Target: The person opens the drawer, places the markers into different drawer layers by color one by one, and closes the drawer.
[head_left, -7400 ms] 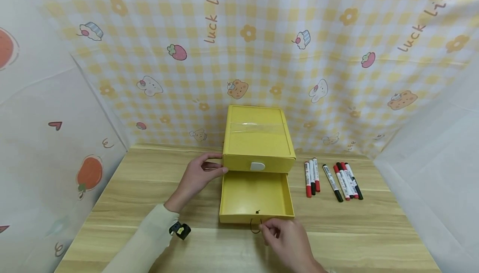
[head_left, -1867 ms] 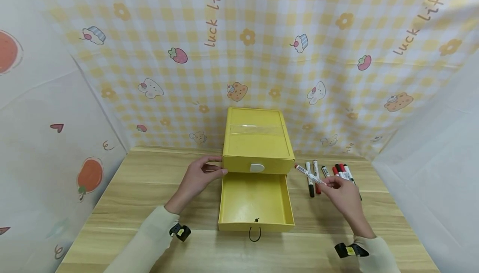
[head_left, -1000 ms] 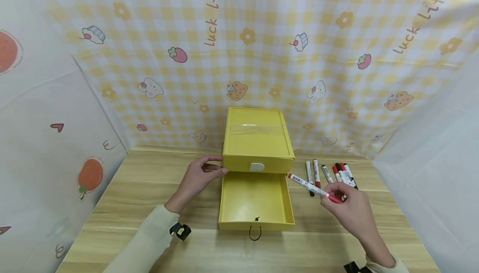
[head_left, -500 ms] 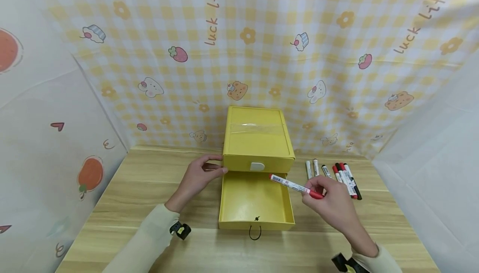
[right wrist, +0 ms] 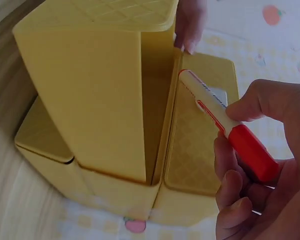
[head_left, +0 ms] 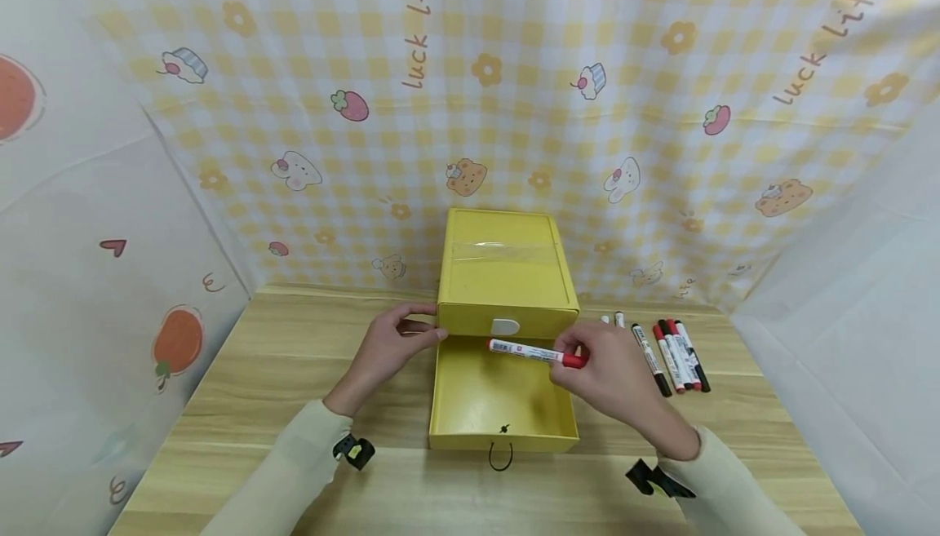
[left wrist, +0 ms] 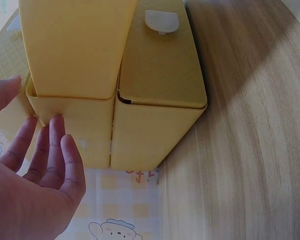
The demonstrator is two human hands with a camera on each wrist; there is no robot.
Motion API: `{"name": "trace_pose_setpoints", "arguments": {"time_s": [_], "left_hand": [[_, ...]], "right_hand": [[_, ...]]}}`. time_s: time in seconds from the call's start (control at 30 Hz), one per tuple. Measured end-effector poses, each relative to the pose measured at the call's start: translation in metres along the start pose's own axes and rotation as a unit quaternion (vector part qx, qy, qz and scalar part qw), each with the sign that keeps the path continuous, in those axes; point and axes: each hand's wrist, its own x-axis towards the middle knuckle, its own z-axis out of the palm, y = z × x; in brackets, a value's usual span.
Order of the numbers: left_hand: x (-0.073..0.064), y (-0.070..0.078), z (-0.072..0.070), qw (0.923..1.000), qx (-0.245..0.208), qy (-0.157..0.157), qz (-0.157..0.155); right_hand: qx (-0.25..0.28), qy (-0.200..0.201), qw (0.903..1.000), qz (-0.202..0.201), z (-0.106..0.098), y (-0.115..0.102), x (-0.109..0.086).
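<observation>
My right hand pinches a white marker with a red cap between thumb and fingers. The marker is held over the pulled-out middle drawer of a yellow three-drawer cabinet. A thin dark loop hangs from that drawer's front. My left hand rests against the cabinet's left side, its fingertips touching the wall and the thumb near the front corner. In the left wrist view the bottom drawer is closed and has a white tab handle.
Several red- and black-capped markers lie on the wooden table right of the cabinet. Two more are partly hidden behind my right hand. A yellow checked cloth hangs behind the table.
My right hand has gone from the drawer's loop to the markers, picked up the red-capped one and carried it left over the drawer. My left hand has stayed at the cabinet's side.
</observation>
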Motion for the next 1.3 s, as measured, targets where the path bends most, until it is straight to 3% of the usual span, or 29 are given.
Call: {"name": "trace_pose_setpoints", "arguments": {"time_s": [0.37, 0.83, 1.17, 1.3], "left_hand": [[0.001, -0.001, 0.000, 1.0000, -0.001, -0.002, 0.000], [0.000, 0.000, 0.000, 1.0000, 0.002, -0.002, 0.001], [-0.001, 0.001, 0.000, 1.0000, 0.001, -0.005, 0.004], [-0.002, 0.002, 0.000, 1.0000, 0.003, -0.004, 0.001]], "right_hand": [[-0.057, -0.039, 0.9939, -0.086, 0.010, -0.022, 0.022], [-0.146, -0.132, 0.9699, -0.143, 0.026, -0.049, 0.034], [-0.183, -0.166, 0.9598, -0.133, 0.036, -0.059, 0.039], [-0.214, -0.199, 0.9489, -0.120, 0.038, -0.064, 0.043]]}}
